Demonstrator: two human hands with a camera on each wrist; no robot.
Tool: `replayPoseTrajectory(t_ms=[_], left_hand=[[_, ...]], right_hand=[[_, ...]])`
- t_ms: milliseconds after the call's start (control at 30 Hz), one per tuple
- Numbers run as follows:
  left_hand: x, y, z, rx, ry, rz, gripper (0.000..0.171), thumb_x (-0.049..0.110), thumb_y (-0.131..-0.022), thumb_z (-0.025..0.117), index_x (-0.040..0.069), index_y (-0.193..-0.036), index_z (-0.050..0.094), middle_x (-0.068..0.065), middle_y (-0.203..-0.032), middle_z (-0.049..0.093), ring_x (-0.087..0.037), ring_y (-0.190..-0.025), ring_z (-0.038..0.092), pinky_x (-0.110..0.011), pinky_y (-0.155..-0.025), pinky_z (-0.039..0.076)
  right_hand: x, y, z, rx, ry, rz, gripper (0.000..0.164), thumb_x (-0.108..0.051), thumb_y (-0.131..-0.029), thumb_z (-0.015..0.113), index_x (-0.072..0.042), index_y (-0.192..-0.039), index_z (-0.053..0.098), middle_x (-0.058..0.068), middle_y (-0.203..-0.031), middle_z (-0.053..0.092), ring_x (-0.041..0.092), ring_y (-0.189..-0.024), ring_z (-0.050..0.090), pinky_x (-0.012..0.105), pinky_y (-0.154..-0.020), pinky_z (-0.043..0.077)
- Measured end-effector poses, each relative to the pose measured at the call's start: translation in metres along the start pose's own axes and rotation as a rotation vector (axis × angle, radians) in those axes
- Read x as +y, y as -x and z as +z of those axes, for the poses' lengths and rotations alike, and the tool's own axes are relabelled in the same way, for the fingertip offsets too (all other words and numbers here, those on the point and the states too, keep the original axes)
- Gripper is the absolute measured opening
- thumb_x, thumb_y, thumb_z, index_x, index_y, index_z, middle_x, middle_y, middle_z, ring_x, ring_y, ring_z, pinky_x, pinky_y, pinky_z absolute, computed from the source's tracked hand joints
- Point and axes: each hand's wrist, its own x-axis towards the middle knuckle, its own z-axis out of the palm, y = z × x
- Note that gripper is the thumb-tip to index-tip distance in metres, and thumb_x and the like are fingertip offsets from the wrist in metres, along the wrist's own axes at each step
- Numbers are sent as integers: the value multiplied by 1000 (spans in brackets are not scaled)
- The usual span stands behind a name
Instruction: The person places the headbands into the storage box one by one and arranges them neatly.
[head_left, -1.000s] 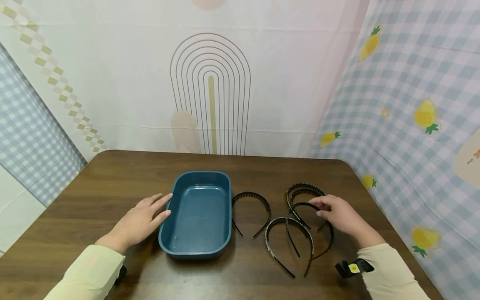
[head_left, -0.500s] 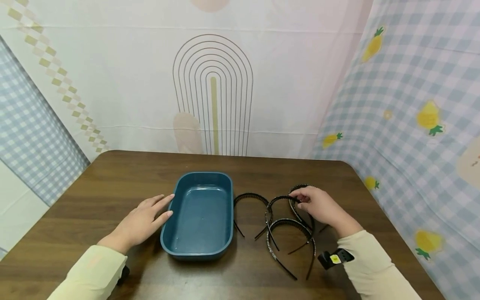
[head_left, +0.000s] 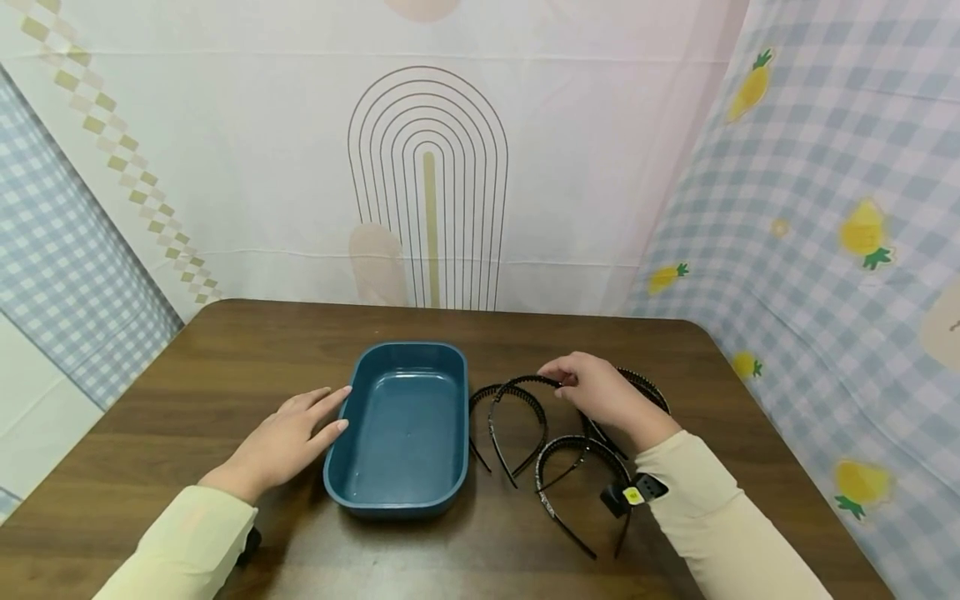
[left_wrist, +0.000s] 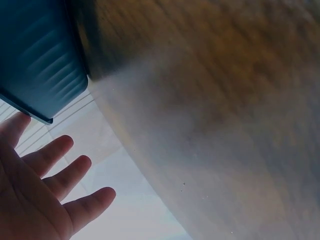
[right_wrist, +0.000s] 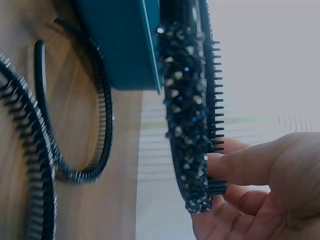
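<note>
My right hand (head_left: 600, 396) pinches a black headband (right_wrist: 187, 115) set with glittering stones and lined with comb teeth. In the head view that headband hangs above the table, its ends pointing down, overlapping another black headband (head_left: 542, 410) beside the tray. With fingers spread and straight, my left hand (head_left: 281, 442) touches the left rim of a blue rectangular tray (head_left: 401, 507); in the left wrist view a fingertip meets the rim. Nothing lies in the tray. A silvery headband (head_left: 545, 500) rests nearer the front, partly behind the right wrist's camera.
More black headbands (head_left: 651, 387) lie at the right, partly hidden by my right hand and forearm. The brown wooden table (head_left: 247, 350) has rounded far corners. Printed cloth (head_left: 600, 167) hangs behind it and along both sides.
My right hand has carried the pinched headband leftward from the right-hand group, over the silvery headband, towards the tray. The left hand stays at the tray's rim.
</note>
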Motion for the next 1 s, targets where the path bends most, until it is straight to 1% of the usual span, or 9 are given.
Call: replayPoseTrajectory(t_ms=[100,200,433,600,700,1000], left_hand=[[0,-1,-1,-10,3,-8,60,50,-101,40,15,-150,37,-24,-147,39,-47,-134,34,-67,-100,32],[1,-2,-1,-15,4,-11,61,52,-101,39,15,-150,37,-24,-147,39,-47,-134,34,-67,-101,32],[4,-2,-3,-11,6,-9,60,50,-101,42,16,-150,38,-25,-146,40,-47,-133,35,-66,-99,34],[3,-2,-2,-14,7,-13,59,49,-101,41,15,-150,37,-25,-145,41,-47,-133,36,-67,-99,34],[2,-3,-1,-15,6,-15,60,49,-101,41,15,-150,37,-26,-145,41,-48,-132,36,-67,-99,34],[2,0,0,-19,8,-24,59,47,-101,43,14,-150,37,-26,-145,41,-48,-132,36,-68,-99,34]], right_hand=[[-7,-6,1,-5,-9,21,33,-1,-92,61,-10,-124,64,10,-113,59,27,-103,58,42,-82,51],[-15,-13,3,-6,3,17,33,0,-92,61,-10,-124,64,9,-112,59,26,-101,58,41,-80,51],[-35,-29,6,-27,13,-12,33,0,-91,61,-9,-123,65,11,-115,60,26,-103,59,41,-83,51],[-48,-39,10,-48,23,-49,32,2,-90,61,-8,-121,66,11,-116,62,27,-105,59,41,-88,50],[-57,-44,13,-57,22,-50,32,2,-90,62,-8,-120,67,10,-116,62,26,-106,59,41,-90,50],[-79,-59,26,-79,13,-34,34,4,-91,61,-9,-122,66,10,-114,62,23,-104,59,36,-83,50]])
